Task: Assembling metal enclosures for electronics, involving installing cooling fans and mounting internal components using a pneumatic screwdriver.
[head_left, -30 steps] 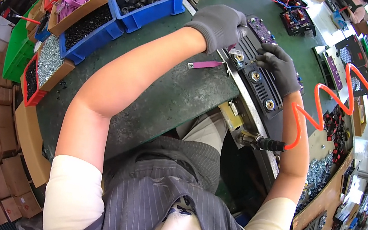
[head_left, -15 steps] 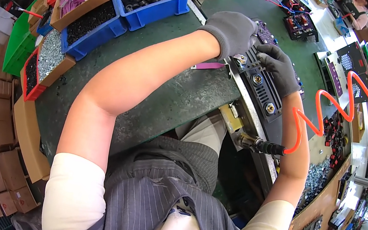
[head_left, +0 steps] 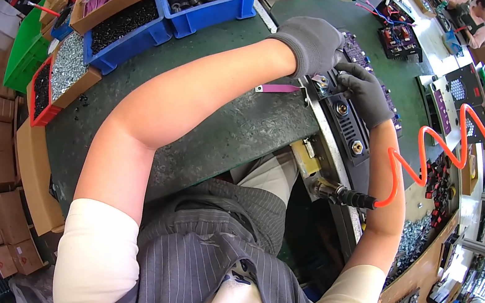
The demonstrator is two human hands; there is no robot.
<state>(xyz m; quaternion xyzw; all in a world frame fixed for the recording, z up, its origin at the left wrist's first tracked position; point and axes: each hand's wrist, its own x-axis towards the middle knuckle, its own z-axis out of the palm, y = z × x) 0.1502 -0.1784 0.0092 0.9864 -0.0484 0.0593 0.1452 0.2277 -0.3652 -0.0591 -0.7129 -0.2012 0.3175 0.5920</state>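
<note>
While left hand [head_left: 310, 44] and right hand [head_left: 368, 96] are hanging curled (contents indiscernible) at a black panel [head_left: 347, 128], its seemingly stiff, weighty body is favouring edge holds.

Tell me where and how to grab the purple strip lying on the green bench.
I'd pinch the purple strip across its long edges at mid-length, coming from the near side. It lies flat, its right end narrows toward the metal rail, and the left forearm crowds its far side.
</note>
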